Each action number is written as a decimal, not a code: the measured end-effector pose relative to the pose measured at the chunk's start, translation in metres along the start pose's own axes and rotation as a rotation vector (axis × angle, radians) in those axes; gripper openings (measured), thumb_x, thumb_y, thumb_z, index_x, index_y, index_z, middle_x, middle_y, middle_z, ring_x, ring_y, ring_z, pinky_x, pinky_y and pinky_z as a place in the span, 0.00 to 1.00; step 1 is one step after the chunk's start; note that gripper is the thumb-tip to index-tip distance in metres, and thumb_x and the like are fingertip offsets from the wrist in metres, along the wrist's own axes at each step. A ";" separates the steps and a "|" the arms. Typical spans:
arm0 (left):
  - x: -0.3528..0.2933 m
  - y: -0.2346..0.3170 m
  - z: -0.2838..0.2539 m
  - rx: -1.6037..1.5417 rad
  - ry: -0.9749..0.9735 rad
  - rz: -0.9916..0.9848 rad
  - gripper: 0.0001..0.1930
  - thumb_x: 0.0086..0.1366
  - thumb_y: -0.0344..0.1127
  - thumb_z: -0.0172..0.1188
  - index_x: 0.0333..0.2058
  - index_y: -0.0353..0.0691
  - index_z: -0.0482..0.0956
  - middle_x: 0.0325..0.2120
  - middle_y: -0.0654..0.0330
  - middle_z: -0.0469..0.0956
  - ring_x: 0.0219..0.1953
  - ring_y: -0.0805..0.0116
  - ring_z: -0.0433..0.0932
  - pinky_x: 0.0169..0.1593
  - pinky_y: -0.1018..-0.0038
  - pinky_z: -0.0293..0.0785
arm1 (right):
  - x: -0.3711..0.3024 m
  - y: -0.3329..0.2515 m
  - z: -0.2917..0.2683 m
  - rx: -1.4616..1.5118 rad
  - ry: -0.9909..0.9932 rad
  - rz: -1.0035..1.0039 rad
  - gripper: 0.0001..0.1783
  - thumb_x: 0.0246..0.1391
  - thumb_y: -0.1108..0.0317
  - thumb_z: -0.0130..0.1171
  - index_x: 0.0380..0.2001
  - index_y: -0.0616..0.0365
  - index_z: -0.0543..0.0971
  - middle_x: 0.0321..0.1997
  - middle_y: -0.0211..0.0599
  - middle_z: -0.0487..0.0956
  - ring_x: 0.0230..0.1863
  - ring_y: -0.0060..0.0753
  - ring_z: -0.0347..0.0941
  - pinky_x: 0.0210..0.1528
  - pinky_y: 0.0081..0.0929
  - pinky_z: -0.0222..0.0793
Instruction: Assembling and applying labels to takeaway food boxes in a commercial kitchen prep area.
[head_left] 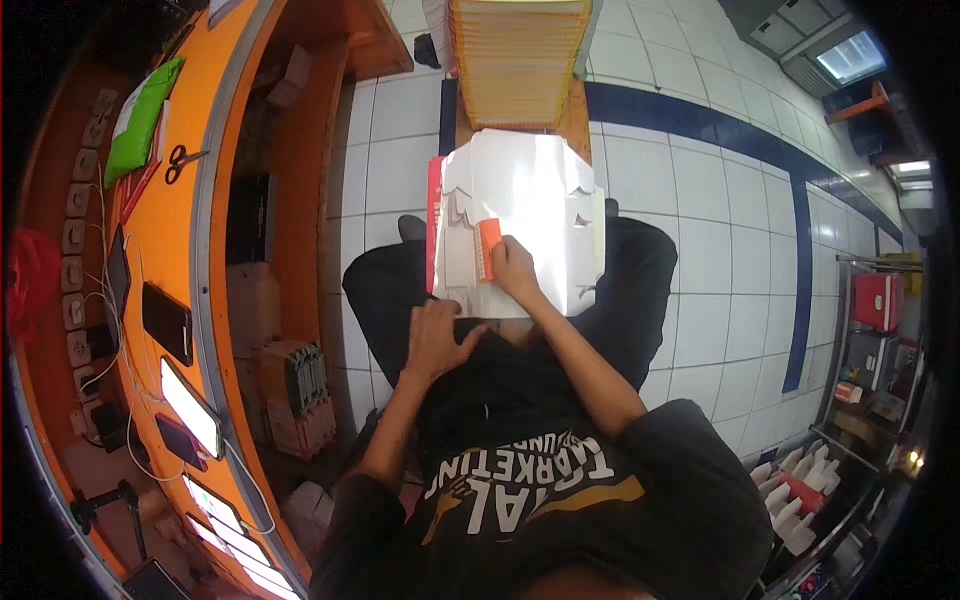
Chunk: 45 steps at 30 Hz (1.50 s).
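Observation:
A white die-cut cardboard sheet [515, 180] with notched side flaps lies across my lap, its surface shining with glare. On its left part is a flat orange piece [489, 235] with a pale, ridged-looking edge; its exact kind is hard to make out. My right hand [514, 270] has its fingers curled at the right side of this orange piece, gripping it. Near the sheet's lower left corner, my left hand [438, 338] is spread, thumb apart from the fingers, fingertips close to the edge. Something red [434, 220] shows under the sheet's left side.
Beyond the sheet stands a tall stack of yellowish layered sheets [520, 70]. An orange counter [215, 150] on the left carries scissors [180, 165], a green packet [140, 125], several phones [167, 322] and cables. White floor tiles [700, 250] with blue strips lie right; shelves [850, 350] stand farther right.

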<state>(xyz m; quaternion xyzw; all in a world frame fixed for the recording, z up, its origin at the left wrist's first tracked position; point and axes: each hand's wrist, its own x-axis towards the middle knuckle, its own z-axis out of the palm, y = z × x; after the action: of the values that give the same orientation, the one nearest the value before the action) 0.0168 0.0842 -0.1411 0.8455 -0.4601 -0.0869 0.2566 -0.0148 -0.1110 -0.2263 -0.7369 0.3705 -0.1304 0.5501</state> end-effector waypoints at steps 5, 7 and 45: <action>0.012 0.019 0.019 -0.157 -0.001 -0.118 0.12 0.63 0.37 0.64 0.36 0.32 0.75 0.26 0.45 0.76 0.31 0.42 0.77 0.37 0.53 0.73 | -0.007 -0.025 -0.016 0.009 -0.063 -0.038 0.19 0.67 0.60 0.53 0.29 0.65 0.71 0.20 0.51 0.72 0.22 0.40 0.68 0.29 0.38 0.66; 0.014 0.027 0.020 -0.229 0.095 -0.128 0.09 0.63 0.33 0.62 0.35 0.32 0.74 0.24 0.44 0.76 0.29 0.40 0.78 0.35 0.52 0.75 | -0.008 -0.035 -0.026 -0.002 -0.103 -0.012 0.17 0.66 0.61 0.55 0.29 0.65 0.71 0.20 0.49 0.71 0.21 0.36 0.66 0.28 0.37 0.65; 0.226 -0.023 -0.064 -0.296 0.586 -0.262 0.13 0.71 0.39 0.53 0.39 0.33 0.76 0.29 0.41 0.80 0.32 0.38 0.79 0.35 0.54 0.73 | 0.177 -0.257 -0.137 -0.785 0.137 -1.143 0.18 0.64 0.57 0.55 0.25 0.57 0.80 0.24 0.43 0.79 0.33 0.51 0.77 0.41 0.46 0.72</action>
<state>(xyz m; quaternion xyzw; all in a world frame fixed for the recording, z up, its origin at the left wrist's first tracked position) 0.1846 -0.0688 -0.0779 0.8400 -0.2367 0.0615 0.4843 0.1289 -0.3004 0.0183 -0.9508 -0.0220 -0.3023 0.0634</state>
